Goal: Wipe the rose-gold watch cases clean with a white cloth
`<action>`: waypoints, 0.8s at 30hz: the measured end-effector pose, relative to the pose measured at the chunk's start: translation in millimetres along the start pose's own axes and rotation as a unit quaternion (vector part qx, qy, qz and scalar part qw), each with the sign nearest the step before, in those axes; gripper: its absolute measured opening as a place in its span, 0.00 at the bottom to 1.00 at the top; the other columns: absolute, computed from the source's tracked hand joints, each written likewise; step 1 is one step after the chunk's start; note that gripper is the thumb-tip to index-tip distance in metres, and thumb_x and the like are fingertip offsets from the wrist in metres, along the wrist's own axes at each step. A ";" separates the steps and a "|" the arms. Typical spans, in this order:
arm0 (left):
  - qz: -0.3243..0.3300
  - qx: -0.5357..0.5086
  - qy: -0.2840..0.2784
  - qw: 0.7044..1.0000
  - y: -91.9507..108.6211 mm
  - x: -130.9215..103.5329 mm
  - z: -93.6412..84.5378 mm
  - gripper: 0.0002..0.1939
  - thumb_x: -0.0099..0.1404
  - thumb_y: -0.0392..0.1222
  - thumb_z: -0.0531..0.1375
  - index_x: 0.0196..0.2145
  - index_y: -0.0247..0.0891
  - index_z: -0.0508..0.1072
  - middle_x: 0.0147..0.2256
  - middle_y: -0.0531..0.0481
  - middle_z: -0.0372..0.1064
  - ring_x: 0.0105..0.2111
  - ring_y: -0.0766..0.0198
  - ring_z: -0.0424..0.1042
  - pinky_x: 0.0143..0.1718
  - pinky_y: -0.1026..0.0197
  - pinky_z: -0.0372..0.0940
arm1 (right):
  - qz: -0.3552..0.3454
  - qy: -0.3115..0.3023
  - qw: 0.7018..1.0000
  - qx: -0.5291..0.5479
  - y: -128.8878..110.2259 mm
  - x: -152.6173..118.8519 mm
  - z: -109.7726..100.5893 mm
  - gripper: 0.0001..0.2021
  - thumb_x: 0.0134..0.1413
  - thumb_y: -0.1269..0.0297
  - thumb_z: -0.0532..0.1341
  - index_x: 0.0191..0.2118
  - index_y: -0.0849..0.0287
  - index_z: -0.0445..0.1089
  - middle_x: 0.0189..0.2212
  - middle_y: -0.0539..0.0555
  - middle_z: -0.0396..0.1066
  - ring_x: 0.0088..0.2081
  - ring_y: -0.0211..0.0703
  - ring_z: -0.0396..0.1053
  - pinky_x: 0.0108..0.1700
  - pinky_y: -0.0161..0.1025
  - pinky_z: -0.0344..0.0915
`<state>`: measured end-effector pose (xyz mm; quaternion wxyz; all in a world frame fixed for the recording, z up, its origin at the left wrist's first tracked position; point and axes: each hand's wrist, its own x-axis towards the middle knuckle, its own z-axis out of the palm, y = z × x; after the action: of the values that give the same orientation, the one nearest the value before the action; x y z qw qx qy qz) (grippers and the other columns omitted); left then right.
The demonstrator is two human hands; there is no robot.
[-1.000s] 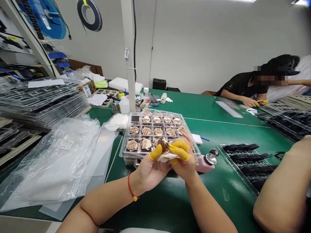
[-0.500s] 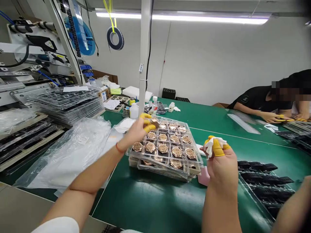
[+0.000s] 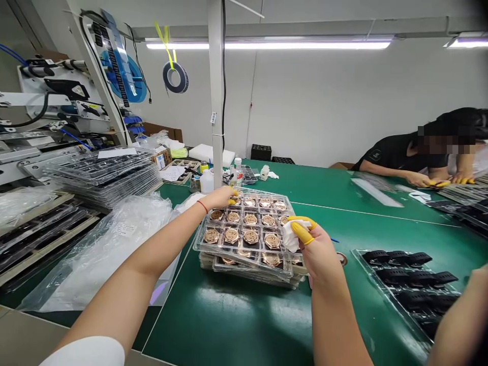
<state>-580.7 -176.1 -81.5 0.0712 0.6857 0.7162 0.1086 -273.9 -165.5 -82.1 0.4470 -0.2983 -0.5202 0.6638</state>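
Stacked clear trays (image 3: pixel 244 259) hold rose-gold watch cases (image 3: pixel 250 236) in rows of pockets. My left hand (image 3: pixel 225 197), with yellow finger covers, reaches to the back left of the top tray; its fingertips are closed at a pocket, and what they hold is too small to make out. My right hand (image 3: pixel 314 244), also in yellow finger covers, pinches a crumpled white cloth (image 3: pixel 292 236) over the tray's right edge.
Plastic bags (image 3: pixel 110 249) and tall tray stacks (image 3: pixel 102 175) lie on the left. Black watch straps (image 3: pixel 409 279) fill a tray at right. Bottles (image 3: pixel 238 170) stand behind. A co-worker (image 3: pixel 400 152) leans over the table at far right. A post (image 3: pixel 216 101) rises behind the trays.
My left hand has lowered a watch case from above the tray to its back left. My right hand with the cloth has moved left, over the tray's edge. The view has shifted slightly.
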 end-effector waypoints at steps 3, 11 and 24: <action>-0.012 0.012 -0.048 0.999 5.5 14.5 -2.2 0.20 0.61 0.34 0.61 0.52 0.29 0.72 0.48 0.39 0.72 0.45 0.55 0.71 0.44 0.63 0.63 | 0.001 -0.017 1.000 -0.004 0.7 -1.3 3.5 0.18 0.34 0.55 0.75 0.33 0.55 0.76 0.30 0.49 0.75 0.31 0.37 0.68 0.33 0.32 0.64; -0.049 -0.005 -0.115 0.992 5.3 32.4 -19.4 0.21 0.51 0.36 0.68 0.45 0.34 0.76 0.43 0.41 0.75 0.39 0.56 0.73 0.39 0.62 0.64 | 0.037 -0.043 0.998 0.017 1.1 -3.7 14.0 0.20 0.36 0.54 0.74 0.37 0.55 0.76 0.32 0.52 0.75 0.32 0.38 0.69 0.35 0.35 0.67; 0.035 -0.406 0.053 0.912 121.0 -95.7 28.3 0.11 0.70 0.47 0.51 0.40 0.37 0.65 0.32 0.50 0.71 0.29 0.65 0.70 0.29 0.66 0.63 | 0.012 -0.042 0.999 0.004 13.3 -6.0 18.6 0.15 0.38 0.54 0.73 0.34 0.54 0.77 0.31 0.51 0.75 0.33 0.40 0.70 0.34 0.34 0.66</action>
<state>-451.8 -265.6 -82.7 0.3014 0.6160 0.5885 0.4284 -291.1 -179.6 -90.1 0.4184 -0.2747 -0.5323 0.6828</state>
